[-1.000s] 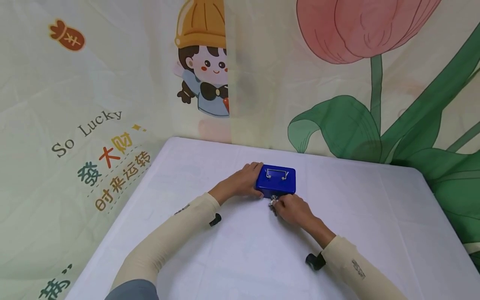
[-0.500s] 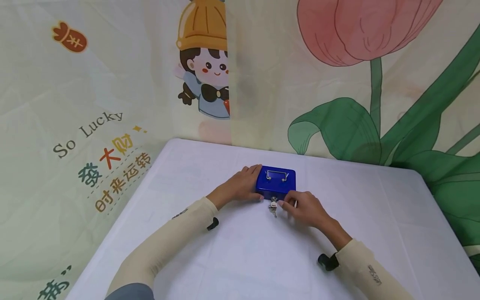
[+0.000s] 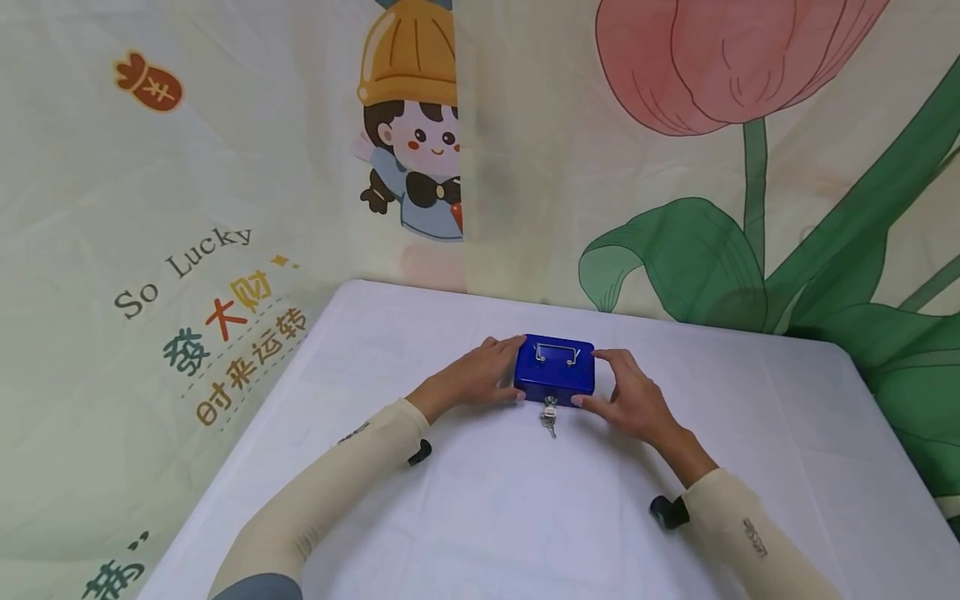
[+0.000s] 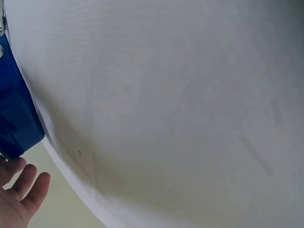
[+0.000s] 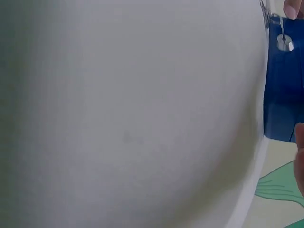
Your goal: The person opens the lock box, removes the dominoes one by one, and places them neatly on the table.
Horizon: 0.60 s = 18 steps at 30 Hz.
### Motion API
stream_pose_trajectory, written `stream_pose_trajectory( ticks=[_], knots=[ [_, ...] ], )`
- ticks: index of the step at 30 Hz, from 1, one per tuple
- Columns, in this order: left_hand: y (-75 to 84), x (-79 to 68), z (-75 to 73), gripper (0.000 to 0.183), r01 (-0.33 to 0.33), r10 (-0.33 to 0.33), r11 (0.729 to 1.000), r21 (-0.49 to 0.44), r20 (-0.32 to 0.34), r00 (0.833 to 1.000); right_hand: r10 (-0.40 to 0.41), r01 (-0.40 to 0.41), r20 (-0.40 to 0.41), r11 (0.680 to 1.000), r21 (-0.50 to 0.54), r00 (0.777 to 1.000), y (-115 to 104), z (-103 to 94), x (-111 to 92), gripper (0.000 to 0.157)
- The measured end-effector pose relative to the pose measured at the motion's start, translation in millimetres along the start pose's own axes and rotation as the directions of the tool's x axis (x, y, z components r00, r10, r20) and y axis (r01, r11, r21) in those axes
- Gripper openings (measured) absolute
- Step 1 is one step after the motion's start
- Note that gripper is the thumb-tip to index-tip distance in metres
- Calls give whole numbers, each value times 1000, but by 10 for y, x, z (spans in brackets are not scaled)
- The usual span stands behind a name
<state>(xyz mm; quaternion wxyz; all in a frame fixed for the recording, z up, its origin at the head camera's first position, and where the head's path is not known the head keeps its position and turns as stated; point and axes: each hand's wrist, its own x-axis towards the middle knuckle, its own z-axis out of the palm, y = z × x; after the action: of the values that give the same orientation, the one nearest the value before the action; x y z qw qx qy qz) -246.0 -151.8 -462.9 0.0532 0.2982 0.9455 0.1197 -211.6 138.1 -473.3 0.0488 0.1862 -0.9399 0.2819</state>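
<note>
A small blue cash box (image 3: 555,379) with a wire handle (image 3: 557,353) on its closed lid sits on the white table. Keys (image 3: 550,418) hang from the lock at its front. My left hand (image 3: 478,375) holds the box's left end, thumb at the front corner and fingers towards the back. At the opposite end, my right hand (image 3: 636,398) spans the side, thumb near the front corner and forefinger at the back one. The left wrist view catches one end of the box (image 4: 16,114) beside the fingers. In the right wrist view, the round lock (image 5: 285,42) shows on the box front.
The white-covered table (image 3: 480,517) stretches around the box on all sides. Behind it hangs a printed cloth backdrop (image 3: 525,167) with a cartoon figure, a tulip and lettering. Dark wrist cameras (image 3: 667,512) stick out below both sleeves.
My right hand has let go of the keys and moved right, to the box's right end, its fingers spreading. The left hand stays at the left end.
</note>
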Motion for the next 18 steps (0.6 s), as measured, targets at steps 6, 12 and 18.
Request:
stream_pose_trajectory(
  ticks=[6, 12, 18],
  knots=[
    [-25, -2, 23, 97, -8, 8, 1000, -17, 2, 1000, 64, -66, 160, 998, 5, 985, 42, 9, 86, 106],
    [-8, -12, 21, 97, -9, 10, 998, -58, 17, 1000, 80, -88, 229, 996, 26, 970, 82, 30, 149, 109],
    [1, -12, 12, 95, 0, 2, 998, -57, 50, 999, 81, -96, 252, 994, 46, 964, 122, 39, 182, 101]
  ],
)
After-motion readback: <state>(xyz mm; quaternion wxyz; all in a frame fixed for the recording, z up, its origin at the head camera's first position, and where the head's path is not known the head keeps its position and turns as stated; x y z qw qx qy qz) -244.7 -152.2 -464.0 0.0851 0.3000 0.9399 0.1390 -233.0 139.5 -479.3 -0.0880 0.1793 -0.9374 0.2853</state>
